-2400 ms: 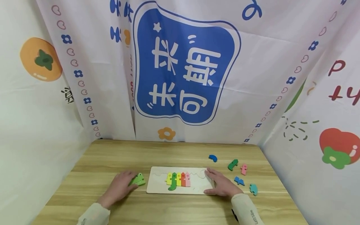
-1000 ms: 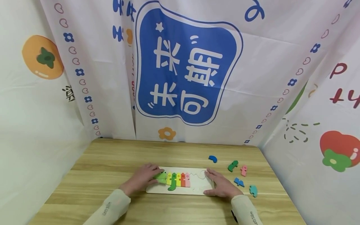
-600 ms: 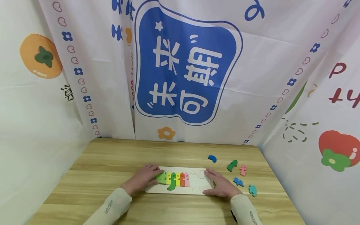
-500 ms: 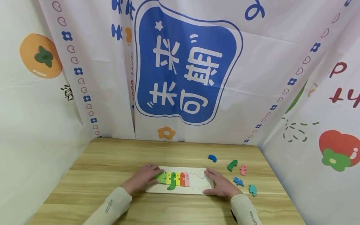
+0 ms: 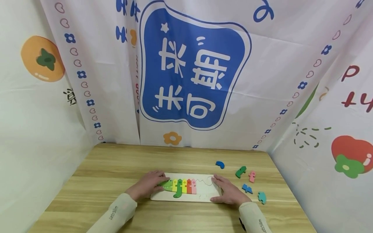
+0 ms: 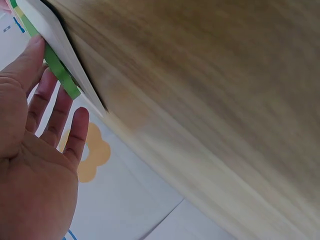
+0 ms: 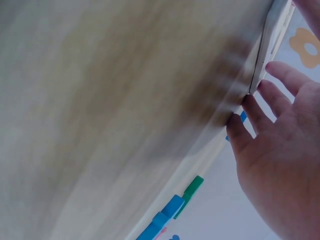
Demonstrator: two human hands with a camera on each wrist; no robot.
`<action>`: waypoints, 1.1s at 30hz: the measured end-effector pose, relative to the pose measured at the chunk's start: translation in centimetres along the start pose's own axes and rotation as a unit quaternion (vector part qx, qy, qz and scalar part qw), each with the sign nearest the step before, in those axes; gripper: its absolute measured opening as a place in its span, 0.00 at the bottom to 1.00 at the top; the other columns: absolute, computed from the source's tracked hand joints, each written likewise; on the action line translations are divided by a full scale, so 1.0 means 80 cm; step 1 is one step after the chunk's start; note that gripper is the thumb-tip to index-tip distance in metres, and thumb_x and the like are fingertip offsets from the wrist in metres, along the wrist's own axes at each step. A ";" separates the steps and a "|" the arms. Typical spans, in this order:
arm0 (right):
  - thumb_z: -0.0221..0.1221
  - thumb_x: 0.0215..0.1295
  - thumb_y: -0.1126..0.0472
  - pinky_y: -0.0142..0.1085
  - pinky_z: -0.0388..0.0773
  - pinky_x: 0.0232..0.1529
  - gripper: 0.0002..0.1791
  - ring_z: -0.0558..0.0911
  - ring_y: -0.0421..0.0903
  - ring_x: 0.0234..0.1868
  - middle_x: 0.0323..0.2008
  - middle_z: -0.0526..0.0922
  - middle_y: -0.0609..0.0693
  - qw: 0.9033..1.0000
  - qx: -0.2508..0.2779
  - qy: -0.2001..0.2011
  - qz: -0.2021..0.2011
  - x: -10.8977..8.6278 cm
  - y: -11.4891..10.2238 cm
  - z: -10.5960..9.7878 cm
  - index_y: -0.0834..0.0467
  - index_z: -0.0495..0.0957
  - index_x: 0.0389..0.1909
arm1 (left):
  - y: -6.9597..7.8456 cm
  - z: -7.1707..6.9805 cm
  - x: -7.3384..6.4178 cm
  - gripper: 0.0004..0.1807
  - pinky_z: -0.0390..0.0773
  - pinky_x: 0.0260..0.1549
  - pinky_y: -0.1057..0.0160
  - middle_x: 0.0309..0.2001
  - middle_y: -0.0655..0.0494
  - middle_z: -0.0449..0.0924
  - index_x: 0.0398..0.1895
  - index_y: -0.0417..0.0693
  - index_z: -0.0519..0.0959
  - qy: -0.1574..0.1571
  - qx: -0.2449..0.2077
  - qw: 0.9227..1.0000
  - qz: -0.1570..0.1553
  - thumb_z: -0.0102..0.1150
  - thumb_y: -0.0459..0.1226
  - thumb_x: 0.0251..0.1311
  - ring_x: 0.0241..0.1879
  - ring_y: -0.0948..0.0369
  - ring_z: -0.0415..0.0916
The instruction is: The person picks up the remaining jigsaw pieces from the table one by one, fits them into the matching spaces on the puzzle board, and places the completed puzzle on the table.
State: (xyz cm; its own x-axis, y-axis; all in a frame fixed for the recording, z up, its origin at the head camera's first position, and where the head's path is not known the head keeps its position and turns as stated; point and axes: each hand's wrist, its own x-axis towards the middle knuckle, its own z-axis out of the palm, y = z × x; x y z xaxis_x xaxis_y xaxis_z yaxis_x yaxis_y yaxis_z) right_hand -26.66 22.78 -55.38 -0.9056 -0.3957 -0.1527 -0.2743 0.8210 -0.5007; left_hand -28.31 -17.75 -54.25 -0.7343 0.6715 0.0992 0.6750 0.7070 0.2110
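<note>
A pale wooden puzzle board (image 5: 204, 196) lies on the table with a row of coloured, numbered pieces on it. My left hand (image 5: 146, 185) is over the board's left end, its thumb and fingers pinching a green crocodile-head puzzle piece (image 5: 168, 183). In the left wrist view, the green piece (image 6: 61, 74) sits close against the board. A green leg piece (image 5: 178, 191) hangs below the row, and a pink piece (image 5: 194, 187) ends it on the right. My right hand (image 5: 230, 191) rests at the board's right end; its extended fingers touch the edge and table in the right wrist view.
Loose puzzle pieces lie on the table at right: dark blue (image 5: 220, 164), green (image 5: 241, 171), pink (image 5: 252, 176), blue (image 5: 247, 188) and teal (image 5: 262, 197). Printed white cloth (image 5: 192, 136) hangs behind the wooden table (image 5: 122, 161) and at both sides.
My left hand has carried the crocodile-head piece rightward from the table onto the board, beside the yellow piece. Over the last half second both hands have hardly moved.
</note>
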 end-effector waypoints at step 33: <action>0.73 0.58 0.37 0.64 0.60 0.75 0.54 0.56 0.63 0.81 0.82 0.56 0.53 1.000 0.003 0.000 0.012 -0.005 -0.010 -0.003 0.53 0.62 0.80 | -0.005 -0.004 -0.023 0.60 0.59 0.73 0.32 0.79 0.44 0.60 0.80 0.45 0.62 -0.062 -0.101 0.983 -0.138 0.74 0.66 0.49 0.78 0.39 0.57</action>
State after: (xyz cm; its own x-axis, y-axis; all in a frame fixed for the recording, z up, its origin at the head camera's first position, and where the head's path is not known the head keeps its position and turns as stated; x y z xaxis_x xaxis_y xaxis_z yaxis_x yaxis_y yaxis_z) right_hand -26.13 22.40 -54.69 -0.9116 -0.3767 -0.1644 -0.2512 0.8272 -0.5026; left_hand -27.27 -19.33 -54.23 -0.8642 0.4918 -0.1057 0.4147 0.8154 0.4039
